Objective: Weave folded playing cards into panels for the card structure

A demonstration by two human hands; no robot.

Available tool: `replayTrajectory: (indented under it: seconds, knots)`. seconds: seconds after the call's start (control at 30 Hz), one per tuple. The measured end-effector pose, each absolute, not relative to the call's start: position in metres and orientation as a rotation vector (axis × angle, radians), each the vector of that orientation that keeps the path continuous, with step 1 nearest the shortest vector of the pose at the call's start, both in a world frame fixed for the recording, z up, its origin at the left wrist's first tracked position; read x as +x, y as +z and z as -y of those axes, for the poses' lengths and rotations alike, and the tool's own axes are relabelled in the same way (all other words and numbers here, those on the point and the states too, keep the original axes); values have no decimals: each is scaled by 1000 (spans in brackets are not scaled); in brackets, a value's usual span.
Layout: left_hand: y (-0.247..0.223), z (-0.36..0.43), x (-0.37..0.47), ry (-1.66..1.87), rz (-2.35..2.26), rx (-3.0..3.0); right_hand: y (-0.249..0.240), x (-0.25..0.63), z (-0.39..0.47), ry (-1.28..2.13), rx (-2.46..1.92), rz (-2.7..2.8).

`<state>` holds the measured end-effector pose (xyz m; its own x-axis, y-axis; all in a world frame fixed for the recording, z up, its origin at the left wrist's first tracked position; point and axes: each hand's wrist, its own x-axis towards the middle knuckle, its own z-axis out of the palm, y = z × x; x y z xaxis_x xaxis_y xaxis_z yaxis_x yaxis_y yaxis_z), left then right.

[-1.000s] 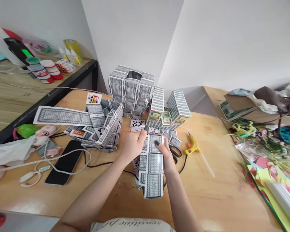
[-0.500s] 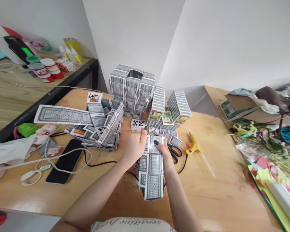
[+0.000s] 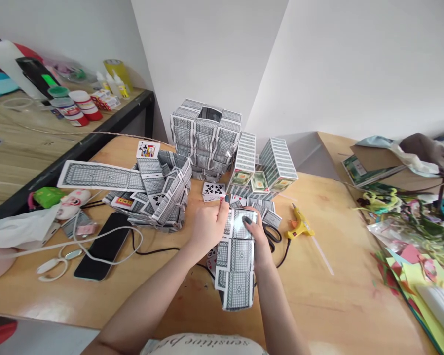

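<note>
A long piece built from overlapping playing cards [image 3: 240, 261], backs outward, is between my hands close to my body. My left hand [image 3: 209, 224] is closed at its far left edge, thumb pointing up. My right hand [image 3: 258, 236] wraps its right side, with the thumb pressed on the top face. Just beyond lies a small stack of loose cards [image 3: 213, 190], a spade or club card on top. Behind it stands a larger block made of cards [image 3: 205, 138]. A heap of joined and folded cards [image 3: 163, 192] sits to the left.
Card boxes [image 3: 259, 167] are stacked at the back. A yellow glue gun [image 3: 299, 224] and black-handled scissors [image 3: 273, 234] lie to the right. On the left are a phone [image 3: 105, 249] and a white cable [image 3: 140, 241]. Paper scraps [image 3: 410, 261] fill the right edge.
The whole view has shifted slightly, so things sit a little further right. My right thumb has slid a little on the card piece; both hands keep their hold.
</note>
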<state>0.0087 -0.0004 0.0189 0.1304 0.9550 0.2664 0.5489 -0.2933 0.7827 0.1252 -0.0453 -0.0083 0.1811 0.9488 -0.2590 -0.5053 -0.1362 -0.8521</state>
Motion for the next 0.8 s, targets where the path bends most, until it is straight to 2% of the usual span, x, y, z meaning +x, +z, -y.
replayTrajectory:
  seconds: [0.47,0.8]
  knots:
    - [17,1,7,1083,-1462,1822,-12,134,49,1462,-1056,566]
    - [14,6,15,1080,-1478,1823,-12,132,51,1410,-1104,589]
